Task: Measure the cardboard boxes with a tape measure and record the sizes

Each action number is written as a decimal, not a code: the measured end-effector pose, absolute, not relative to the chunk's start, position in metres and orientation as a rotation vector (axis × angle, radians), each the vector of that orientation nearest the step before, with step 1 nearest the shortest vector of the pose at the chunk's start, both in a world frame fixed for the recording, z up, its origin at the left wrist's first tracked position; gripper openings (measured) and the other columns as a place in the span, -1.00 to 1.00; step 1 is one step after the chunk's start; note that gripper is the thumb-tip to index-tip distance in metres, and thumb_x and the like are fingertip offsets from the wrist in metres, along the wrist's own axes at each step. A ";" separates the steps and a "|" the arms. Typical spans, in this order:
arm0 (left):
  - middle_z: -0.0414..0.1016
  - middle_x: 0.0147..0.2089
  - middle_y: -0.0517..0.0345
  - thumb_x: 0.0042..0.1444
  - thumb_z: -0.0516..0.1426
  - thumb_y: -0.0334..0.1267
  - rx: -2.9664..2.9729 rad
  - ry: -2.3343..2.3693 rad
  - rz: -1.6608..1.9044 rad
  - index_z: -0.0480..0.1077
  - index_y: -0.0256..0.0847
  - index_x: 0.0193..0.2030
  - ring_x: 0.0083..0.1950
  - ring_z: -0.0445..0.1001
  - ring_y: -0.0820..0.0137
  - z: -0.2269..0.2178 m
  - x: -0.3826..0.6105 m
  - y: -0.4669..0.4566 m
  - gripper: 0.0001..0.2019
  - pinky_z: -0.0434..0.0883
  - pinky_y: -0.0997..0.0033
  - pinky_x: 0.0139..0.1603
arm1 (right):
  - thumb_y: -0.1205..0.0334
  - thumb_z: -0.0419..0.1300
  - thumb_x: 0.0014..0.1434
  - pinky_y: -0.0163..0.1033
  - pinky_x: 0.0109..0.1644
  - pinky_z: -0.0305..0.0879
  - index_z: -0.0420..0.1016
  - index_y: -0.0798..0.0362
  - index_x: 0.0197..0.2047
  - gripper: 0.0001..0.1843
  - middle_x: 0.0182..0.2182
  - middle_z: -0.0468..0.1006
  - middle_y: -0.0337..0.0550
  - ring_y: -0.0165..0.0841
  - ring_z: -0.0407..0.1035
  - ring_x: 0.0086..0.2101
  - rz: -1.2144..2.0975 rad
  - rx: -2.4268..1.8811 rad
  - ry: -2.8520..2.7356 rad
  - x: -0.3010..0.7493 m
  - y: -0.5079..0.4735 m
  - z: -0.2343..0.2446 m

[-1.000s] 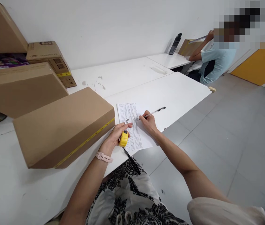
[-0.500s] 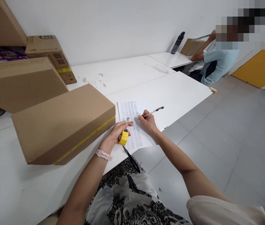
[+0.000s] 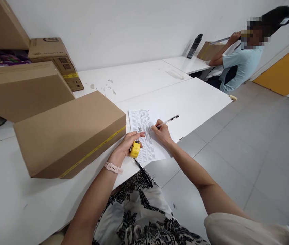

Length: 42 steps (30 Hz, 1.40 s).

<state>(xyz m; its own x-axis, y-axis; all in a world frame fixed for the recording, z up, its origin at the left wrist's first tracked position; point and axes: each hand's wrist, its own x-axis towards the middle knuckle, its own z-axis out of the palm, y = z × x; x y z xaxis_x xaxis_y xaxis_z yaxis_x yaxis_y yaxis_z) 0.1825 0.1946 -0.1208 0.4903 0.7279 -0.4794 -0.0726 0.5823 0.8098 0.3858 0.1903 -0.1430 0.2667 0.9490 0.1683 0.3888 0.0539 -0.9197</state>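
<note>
My left hand (image 3: 128, 142) is closed around a yellow tape measure (image 3: 135, 149), its black wrist strap (image 3: 143, 172) hanging over the table edge. A short end of the metal blade (image 3: 139, 130) sticks out past the thumb. Pinched in my right hand (image 3: 162, 133) is a pen (image 3: 170, 120) with a clear barrel and a black end, held in a writing grip. Beneath both hands lies a printed sheet (image 3: 144, 149) covered in columns of small text. The pen's tip is hidden behind my fingers.
A large cardboard box (image 3: 70, 126) with yellow tape stands left of the sheet on the white table (image 3: 185, 98). More boxes (image 3: 54, 61) are stacked behind it. Farther right sits a person (image 3: 241, 64) in a light blue shirt, near a dark bottle (image 3: 194, 46) and a small box (image 3: 208, 51).
My hands, the pen and the tape measure look almost unmoved. The seated person's head has shifted slightly, and the view has tilted a little.
</note>
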 end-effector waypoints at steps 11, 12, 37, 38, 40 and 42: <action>0.44 -0.53 0.13 0.18 0.25 -0.18 0.819 0.937 0.547 0.53 -0.28 -0.11 -0.61 0.40 0.49 -0.121 0.182 0.195 -0.77 0.27 0.54 -0.59 | 0.27 0.13 0.03 -0.25 -0.44 -0.11 0.11 -0.03 -0.52 -0.78 -0.62 0.10 -0.39 -0.45 0.00 -0.53 0.675 -1.537 -1.291 0.385 0.191 -0.142; 0.44 -0.53 0.13 0.18 0.24 -0.18 0.820 0.940 0.544 0.53 -0.28 -0.10 -0.61 0.40 0.49 -0.121 0.182 0.195 -0.76 0.27 0.54 -0.59 | 0.26 0.13 0.03 -0.25 -0.44 -0.11 0.11 -0.03 -0.53 -0.78 -0.62 0.10 -0.39 -0.45 0.00 -0.53 0.673 -1.539 -1.290 0.385 0.191 -0.143; 0.48 -0.49 0.09 0.18 0.26 -0.21 0.809 0.929 0.556 0.55 -0.30 -0.12 -0.61 0.42 0.50 -0.123 0.182 0.196 -0.79 0.29 0.55 -0.59 | 0.26 0.13 0.01 -0.27 -0.43 -0.08 0.11 -0.02 -0.52 -0.79 -0.62 0.10 -0.40 -0.45 0.00 -0.53 0.620 -1.566 -1.258 0.388 0.193 -0.148; 0.47 -0.49 0.09 0.18 0.26 -0.21 0.807 0.931 0.554 0.56 -0.30 -0.12 -0.61 0.42 0.50 -0.123 0.182 0.196 -0.79 0.29 0.54 -0.59 | 0.25 0.13 0.02 -0.27 -0.44 -0.08 0.11 -0.02 -0.52 -0.78 -0.62 0.10 -0.40 -0.45 0.00 -0.53 0.620 -1.565 -1.257 0.388 0.193 -0.148; 0.47 -0.50 0.10 0.17 0.27 -0.20 0.805 0.933 0.551 0.56 -0.30 -0.12 -0.61 0.41 0.50 -0.122 0.182 0.196 -0.78 0.28 0.55 -0.60 | 0.25 0.13 0.02 -0.27 -0.44 -0.08 0.11 -0.02 -0.52 -0.78 -0.62 0.10 -0.40 -0.46 0.00 -0.54 0.620 -1.565 -1.266 0.388 0.193 -0.147; 0.47 -0.50 0.10 0.17 0.27 -0.20 0.808 0.936 0.552 0.56 -0.29 -0.12 -0.62 0.40 0.51 -0.122 0.182 0.196 -0.79 0.28 0.55 -0.60 | 0.25 0.13 0.03 -0.26 -0.44 -0.08 0.11 -0.02 -0.53 -0.78 -0.62 0.11 -0.40 -0.46 0.01 -0.54 0.621 -1.571 -1.275 0.388 0.193 -0.147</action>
<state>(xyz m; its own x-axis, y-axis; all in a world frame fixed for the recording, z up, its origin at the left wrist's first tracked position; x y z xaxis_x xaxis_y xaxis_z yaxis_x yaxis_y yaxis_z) 0.1817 0.1955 -0.1224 0.4949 0.7215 -0.4842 -0.0745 0.5904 0.8037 0.3880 0.1928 -0.1472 0.3182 0.9299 0.1844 0.4281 0.0326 -0.9031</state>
